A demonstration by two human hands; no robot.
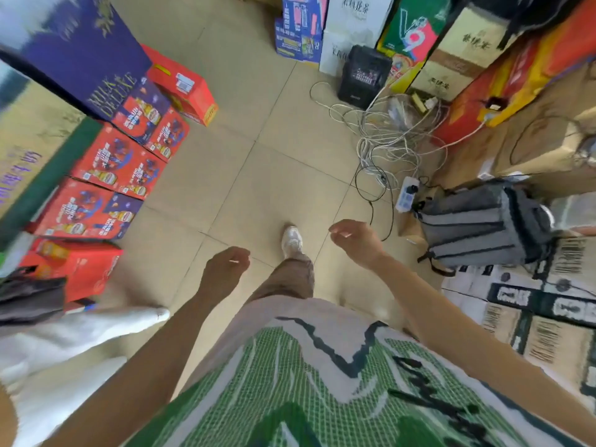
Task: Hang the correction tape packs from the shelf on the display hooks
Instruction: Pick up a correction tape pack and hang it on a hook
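Over tiles (258,172), left hand (225,267), right hand (354,241), loosely curled

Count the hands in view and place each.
2. The left hand hangs left of the white shoe; the right hand right of it, nearer the grey backpack. Both empty.

**Q:** Where are your hands at this moment?

**A:** Both are out in front of me, held low. My left hand (225,269) is the nearer one, with fingers loosely curled and holding nothing.

**Q:** And the right?

**A:** My right hand (353,240) reaches a little farther out, to the right. Its wrist is bent and its fingers curl loosely inward, gripping nothing. The two hands are apart, not touching.
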